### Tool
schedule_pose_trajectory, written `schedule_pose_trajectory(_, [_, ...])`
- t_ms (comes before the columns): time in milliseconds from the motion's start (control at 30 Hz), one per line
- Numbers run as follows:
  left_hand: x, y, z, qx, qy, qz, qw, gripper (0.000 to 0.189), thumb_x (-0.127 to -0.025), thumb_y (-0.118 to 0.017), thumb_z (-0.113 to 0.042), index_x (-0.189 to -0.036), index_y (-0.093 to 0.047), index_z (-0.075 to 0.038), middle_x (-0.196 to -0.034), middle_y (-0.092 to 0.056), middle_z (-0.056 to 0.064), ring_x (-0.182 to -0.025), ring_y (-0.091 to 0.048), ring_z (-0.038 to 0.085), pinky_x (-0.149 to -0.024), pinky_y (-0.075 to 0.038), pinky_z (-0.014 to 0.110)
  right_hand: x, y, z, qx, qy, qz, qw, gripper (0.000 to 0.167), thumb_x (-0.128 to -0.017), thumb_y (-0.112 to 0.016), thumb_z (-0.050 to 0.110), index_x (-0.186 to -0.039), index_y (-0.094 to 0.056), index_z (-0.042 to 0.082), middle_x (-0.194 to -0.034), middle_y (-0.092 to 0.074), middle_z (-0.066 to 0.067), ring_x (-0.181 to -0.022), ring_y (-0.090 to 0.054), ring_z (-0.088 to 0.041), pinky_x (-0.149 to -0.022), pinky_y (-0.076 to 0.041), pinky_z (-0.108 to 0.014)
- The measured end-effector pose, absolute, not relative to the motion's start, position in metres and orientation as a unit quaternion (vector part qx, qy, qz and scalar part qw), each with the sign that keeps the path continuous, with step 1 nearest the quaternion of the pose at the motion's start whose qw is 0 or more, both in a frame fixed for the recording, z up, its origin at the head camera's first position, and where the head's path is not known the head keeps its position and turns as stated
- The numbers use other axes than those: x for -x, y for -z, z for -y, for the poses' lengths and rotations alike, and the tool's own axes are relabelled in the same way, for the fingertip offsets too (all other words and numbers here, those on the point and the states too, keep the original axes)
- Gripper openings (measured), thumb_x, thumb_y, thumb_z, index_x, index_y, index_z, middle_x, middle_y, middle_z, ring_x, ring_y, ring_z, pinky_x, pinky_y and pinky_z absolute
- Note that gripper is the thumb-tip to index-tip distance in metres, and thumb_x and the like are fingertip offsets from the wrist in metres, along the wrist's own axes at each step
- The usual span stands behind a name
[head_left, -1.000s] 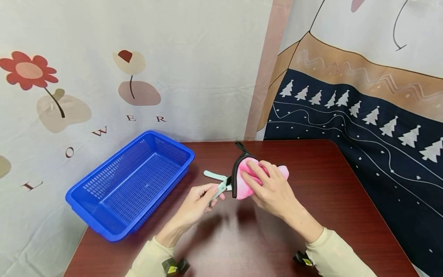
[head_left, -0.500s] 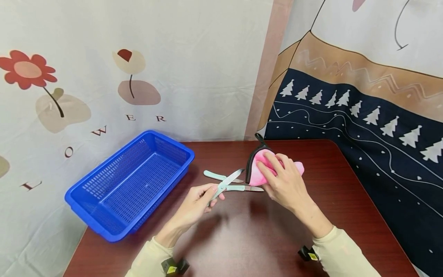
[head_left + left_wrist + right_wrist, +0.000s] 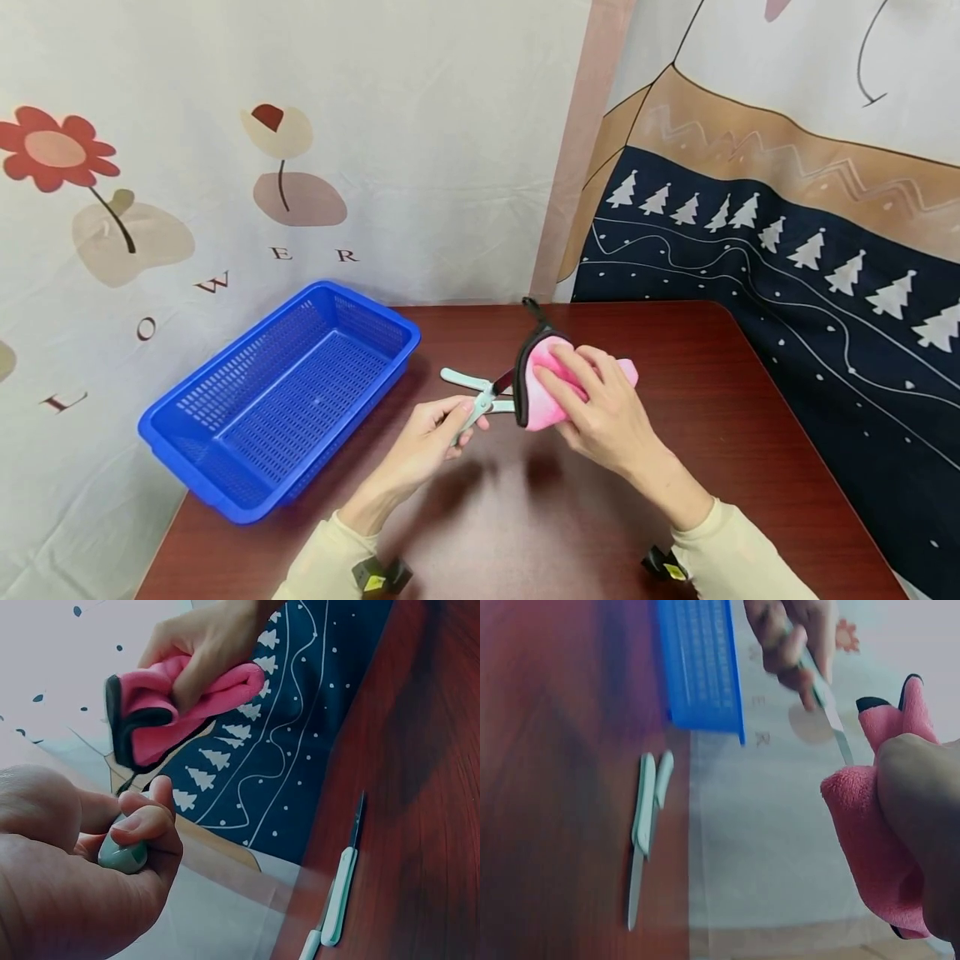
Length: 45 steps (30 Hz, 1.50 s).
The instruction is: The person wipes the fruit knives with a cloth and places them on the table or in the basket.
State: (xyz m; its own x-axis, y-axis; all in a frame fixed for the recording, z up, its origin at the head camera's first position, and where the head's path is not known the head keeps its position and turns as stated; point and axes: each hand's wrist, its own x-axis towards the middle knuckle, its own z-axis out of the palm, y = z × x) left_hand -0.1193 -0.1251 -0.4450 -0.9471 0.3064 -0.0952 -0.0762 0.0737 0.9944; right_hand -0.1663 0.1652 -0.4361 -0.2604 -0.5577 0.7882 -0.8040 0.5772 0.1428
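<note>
My left hand (image 3: 423,437) grips a small knife by its mint-green handle (image 3: 482,406), its blade pointing up and right. In my right hand (image 3: 606,417) is a pink towel (image 3: 542,404) with black edging and a black hanging loop, bunched and folded in the fingers. The towel's black edge overlaps the blade end in the head view, hiding the tip. From the right wrist, the blade (image 3: 843,744) reaches toward the towel's fold. Two more mint-handled knives, one (image 3: 461,379) behind the held one and one (image 3: 504,407) beside it, lie on the table below.
A blue perforated plastic basket (image 3: 405,321) stands on the left of the dark red-brown table (image 3: 720,400). Behind the table hang a pale printed cloth (image 3: 450,167) and a navy one with white trees (image 3: 750,292). The table's back edge runs just beyond the towel.
My right hand drew the towel rightward, baring the blade, then brought it back left over the blade end. My left hand has stayed nearly still with the knife.
</note>
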Motion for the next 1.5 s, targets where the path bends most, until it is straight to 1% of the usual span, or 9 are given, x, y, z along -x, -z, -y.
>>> schedule_pose_trajectory(133, [0.119,0.445,0.124,-0.082,-0.677,-0.718,0.142,0.039,-0.122,-0.049,-0.022,-0.117,-0.072,0.009,-0.082,-0.056,-0.001,-0.068,-0.046,0.004,-0.059,-0.037,0.015,0.159,0.437,-0.149,-0.476,-0.130,0.757,0.429,0.038,-0.109,-0.061,0.028,-0.136,-0.078,0.008,-0.140,-0.075,-0.023,-0.113,-0.066,-0.043,-0.096,-0.060,-0.052])
schedule_pose_trajectory(300, [0.119,0.445,0.123,-0.094,-0.678,-0.716,0.136,0.035,-0.121,-0.047,-0.016,-0.103,-0.066,0.007,-0.079,-0.052,0.003,-0.066,-0.044,0.006,-0.058,-0.035,0.016,0.152,0.440,-0.135,-0.511,-0.098,0.738,0.429,0.037,-0.104,-0.063,0.023,-0.134,-0.079,0.010,-0.140,-0.076,-0.020,-0.112,-0.069,-0.040,-0.097,-0.060,-0.049])
schedule_pose_trajectory(433, [0.118,0.445,0.123,-0.101,-0.679,-0.716,0.131,0.036,-0.121,-0.047,-0.016,-0.100,-0.066,0.005,-0.079,-0.052,0.003,-0.067,-0.046,0.008,-0.058,-0.036,0.017,0.148,0.441,-0.130,-0.511,-0.069,0.750,0.414,0.039,-0.101,-0.063,0.021,-0.136,-0.079,0.013,-0.142,-0.075,-0.017,-0.114,-0.068,-0.039,-0.097,-0.060,-0.047])
schedule_pose_trajectory(600, [0.117,0.444,0.124,-0.111,-0.680,-0.714,0.127,0.038,-0.122,-0.047,-0.017,-0.097,-0.065,0.006,-0.078,-0.051,0.003,-0.064,-0.041,0.007,-0.057,-0.034,0.017,0.148,0.440,-0.127,-0.497,-0.062,0.765,0.406,0.040,-0.099,-0.063,0.017,-0.136,-0.078,0.013,-0.141,-0.074,-0.015,-0.115,-0.067,-0.039,-0.095,-0.061,-0.046])
schedule_pose_trajectory(800, [0.117,0.442,0.126,-0.102,-0.674,-0.721,0.126,0.034,-0.121,-0.048,-0.016,-0.106,-0.069,0.006,-0.078,-0.051,0.002,-0.066,-0.042,0.006,-0.058,-0.034,0.016,0.151,0.437,-0.130,-0.477,-0.060,0.784,0.393,0.041,-0.098,-0.065,0.016,-0.136,-0.078,0.013,-0.140,-0.073,-0.015,-0.115,-0.066,-0.039,-0.094,-0.060,-0.047])
schedule_pose_trajectory(967, [0.116,0.441,0.126,-0.084,-0.667,-0.728,0.134,0.036,-0.122,-0.050,-0.021,-0.114,-0.071,0.008,-0.080,-0.052,0.000,-0.067,-0.045,0.004,-0.059,-0.036,0.016,0.153,0.435,-0.137,-0.460,-0.055,0.798,0.385,0.046,-0.092,-0.077,0.019,-0.138,-0.077,0.013,-0.143,-0.073,-0.016,-0.118,-0.066,-0.039,-0.094,-0.061,-0.048])
schedule_pose_trajectory(1167, [0.116,0.440,0.127,-0.096,-0.662,-0.731,0.135,0.041,-0.122,-0.048,-0.022,-0.117,-0.074,0.010,-0.080,-0.053,-0.001,-0.067,-0.044,0.004,-0.058,-0.036,0.016,0.158,0.433,-0.144,-0.448,-0.060,0.805,0.386,0.053,-0.086,-0.088,0.021,-0.137,-0.078,0.013,-0.143,-0.073,-0.017,-0.118,-0.065,-0.040,-0.094,-0.060,-0.049])
schedule_pose_trajectory(1367, [0.116,0.442,0.128,-0.093,-0.667,-0.726,0.141,0.040,-0.122,-0.047,-0.022,-0.116,-0.075,0.007,-0.079,-0.051,-0.001,-0.067,-0.043,0.004,-0.058,-0.034,0.016,0.163,0.432,-0.151,-0.433,-0.060,0.811,0.389,0.058,-0.084,-0.091,0.022,-0.140,-0.077,0.013,-0.143,-0.073,-0.018,-0.117,-0.065,-0.041,-0.097,-0.060,-0.050])
schedule_pose_trajectory(1500, [0.115,0.441,0.128,-0.088,-0.669,-0.724,0.142,0.042,-0.122,-0.048,-0.023,-0.116,-0.074,0.008,-0.081,-0.051,0.000,-0.068,-0.043,0.004,-0.058,-0.035,0.016,0.167,0.432,-0.157,-0.425,-0.066,0.816,0.387,0.058,-0.084,-0.090,0.022,-0.140,-0.076,0.012,-0.144,-0.072,-0.019,-0.116,-0.064,-0.041,-0.095,-0.060,-0.051])
